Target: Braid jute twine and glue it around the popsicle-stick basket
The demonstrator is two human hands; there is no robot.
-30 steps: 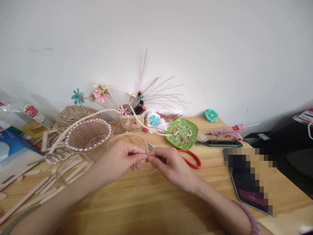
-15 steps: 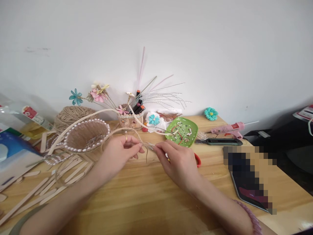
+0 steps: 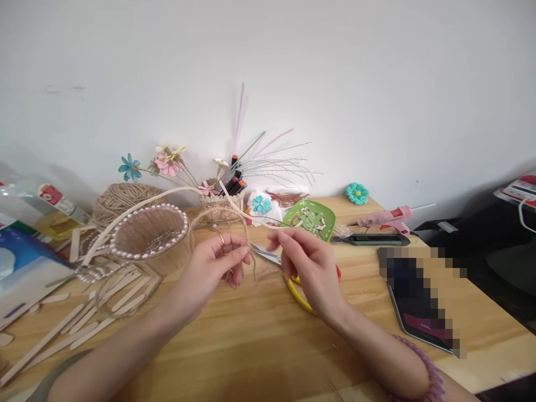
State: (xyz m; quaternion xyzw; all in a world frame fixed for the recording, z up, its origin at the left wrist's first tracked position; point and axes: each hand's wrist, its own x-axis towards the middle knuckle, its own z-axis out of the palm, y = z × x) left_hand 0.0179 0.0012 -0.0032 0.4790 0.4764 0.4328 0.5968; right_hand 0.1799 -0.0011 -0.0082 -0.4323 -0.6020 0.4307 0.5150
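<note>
A: Head view, L hand – what's it doing?

B: Grip is pinching a loop of jute twine, thumb & fingers pressed together on the strands. Loop is arching up over the hand, loose ends dangling below, just above the desk, near centre.

A: R hand?

B: It's hovering just right of the L, fingers half curled & spread, grip holding nothing I can see. It's sitting over the scissors, blades poking out left toward the twine, yellow & red handles showing under the palm. Touching or not, can't tell.

A: Around them?

B: Pearl-rimmed basket is standing left of the L hand, w/ craft sticks lying nearer. Green dish is sitting far behind the R hand, pink glue gun & phone off right.
</note>
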